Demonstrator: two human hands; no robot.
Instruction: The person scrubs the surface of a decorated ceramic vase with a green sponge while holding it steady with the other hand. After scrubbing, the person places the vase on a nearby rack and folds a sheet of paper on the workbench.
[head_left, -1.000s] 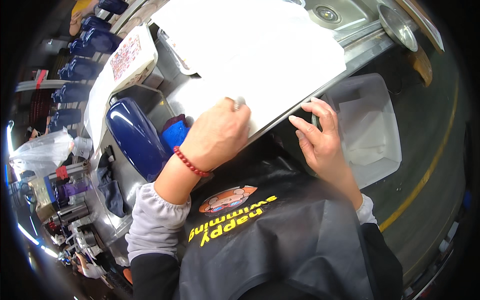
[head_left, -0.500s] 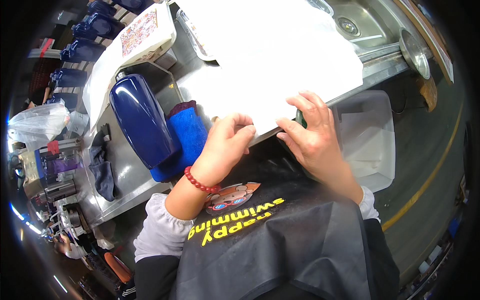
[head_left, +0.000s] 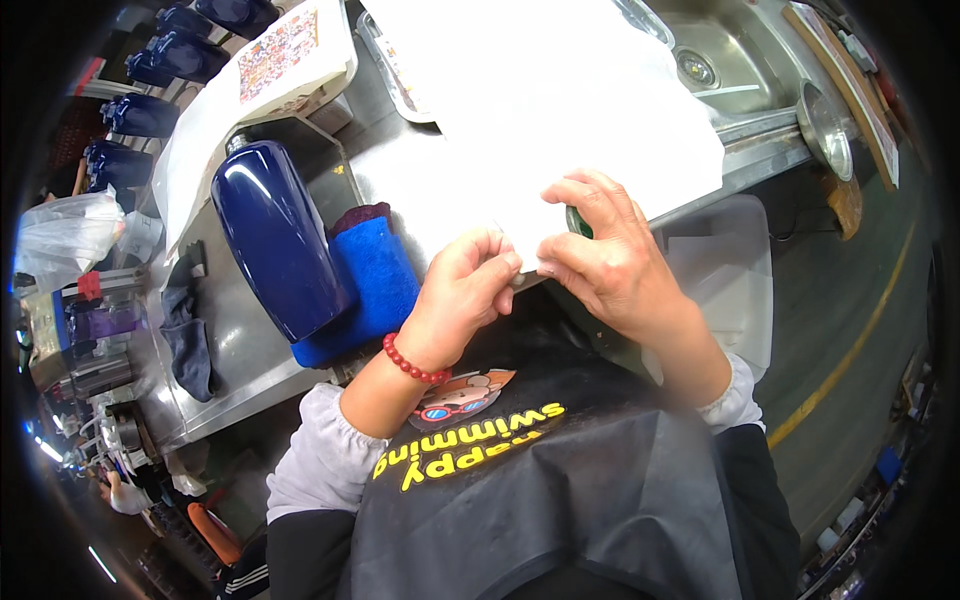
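Over the near edge of a bright white sheet [head_left: 620, 110], both hands meet with their fingertips close together. My left hand [head_left: 462, 285], with a red bead bracelet [head_left: 403, 365] at its wrist, is closed in a pinch of thumb and forefinger; what it grips is too small and overexposed to name. Just to its right, my right hand [head_left: 605, 255] curls round a small dark green thing [head_left: 576, 221], mostly hidden behind the fingers. Left of the hands, a glossy dark blue bottle-shaped casing [head_left: 280, 240] leans on a bright blue cloth [head_left: 385, 270].
A steel table [head_left: 240, 360] carries a dark rag [head_left: 183, 335] and a patterned sheet [head_left: 275, 55]. More blue casings [head_left: 185, 52] line the far left. At right are a sink [head_left: 735, 55], a metal bowl [head_left: 826, 130] and, below the table, a translucent bin [head_left: 735, 285].
My right hand has moved left and slightly up, with the green thing moving along. My left hand has shifted a little right, so the fingertips are closer together.
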